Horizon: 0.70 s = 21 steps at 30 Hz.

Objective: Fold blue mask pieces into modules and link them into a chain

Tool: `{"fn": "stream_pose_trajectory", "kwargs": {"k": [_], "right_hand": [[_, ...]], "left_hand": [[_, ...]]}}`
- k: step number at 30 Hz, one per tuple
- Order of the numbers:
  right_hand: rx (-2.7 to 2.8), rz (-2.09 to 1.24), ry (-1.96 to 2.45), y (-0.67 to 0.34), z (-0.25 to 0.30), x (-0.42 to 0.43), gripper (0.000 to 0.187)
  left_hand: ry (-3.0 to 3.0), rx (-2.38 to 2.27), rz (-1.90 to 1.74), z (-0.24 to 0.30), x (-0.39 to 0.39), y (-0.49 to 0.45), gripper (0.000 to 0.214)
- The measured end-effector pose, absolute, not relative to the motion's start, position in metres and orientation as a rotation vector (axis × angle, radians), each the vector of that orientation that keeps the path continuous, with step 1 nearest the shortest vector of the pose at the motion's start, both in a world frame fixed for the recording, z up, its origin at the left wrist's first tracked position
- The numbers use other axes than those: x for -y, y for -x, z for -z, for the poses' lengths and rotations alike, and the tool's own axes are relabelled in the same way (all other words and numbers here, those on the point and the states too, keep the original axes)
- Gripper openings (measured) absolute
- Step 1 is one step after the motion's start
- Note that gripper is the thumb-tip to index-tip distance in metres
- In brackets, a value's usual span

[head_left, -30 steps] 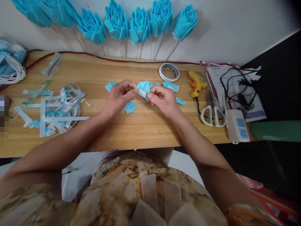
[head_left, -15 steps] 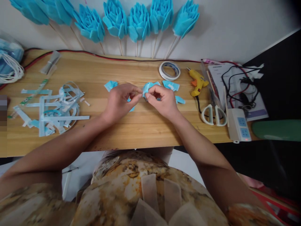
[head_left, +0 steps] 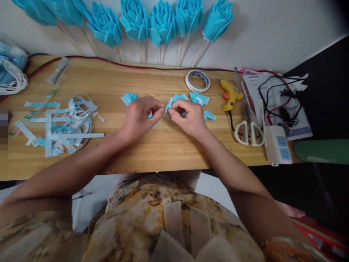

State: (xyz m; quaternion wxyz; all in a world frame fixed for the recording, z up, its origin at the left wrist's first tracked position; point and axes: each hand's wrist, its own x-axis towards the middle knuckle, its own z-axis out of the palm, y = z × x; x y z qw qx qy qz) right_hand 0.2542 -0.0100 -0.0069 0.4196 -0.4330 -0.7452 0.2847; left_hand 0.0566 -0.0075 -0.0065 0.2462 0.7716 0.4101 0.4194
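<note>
Over the middle of the wooden table (head_left: 163, 145), my left hand (head_left: 140, 116) and my right hand (head_left: 188, 116) meet fingertip to fingertip. Both are pinched on a small folded blue paper piece (head_left: 174, 99) that sticks up between them. More blue folded pieces lie close by: one (head_left: 128, 97) left of my left hand, two (head_left: 199, 98) (head_left: 209, 115) right of my right hand. Another blue piece shows partly under my left fingers.
A roll of tape (head_left: 197, 80), a yellow glue gun (head_left: 230, 94), white-handled scissors (head_left: 249, 131) and a power strip (head_left: 278, 145) with cables lie at the right. Cut blue and white strips (head_left: 60, 123) pile at the left. Blue paper flowers on sticks (head_left: 162, 23) lean on the wall.
The hands have dropped lower toward the table and drawn closer together. The blue piece, held open and raised a second ago, is now folded smaller between the fingertips.
</note>
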Motion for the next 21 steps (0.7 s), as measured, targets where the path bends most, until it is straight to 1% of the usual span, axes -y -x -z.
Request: {"fn": "stream_pose_trajectory", "kwargs": {"k": [8, 15, 21], "right_hand": [[1.873, -0.719, 1.080, -0.2545, 0.0070, 0.0101, 0.017], [1.890, -0.697, 1.102, -0.2549, 0.0073, 0.0099, 0.017], [1.896, -0.678, 1.076, -0.2556, 0.0086, 0.0093, 0.016]], "left_hand": [[-2.056, -1.122, -1.137, 0.0074, 0.0066, -0.0561, 0.010], [-2.031, -1.095, -1.150, 0.0088, 0.0068, -0.0565, 0.013], [-2.014, -1.162, -1.096, 0.0060, 0.0091, -0.0572, 0.016]]}}
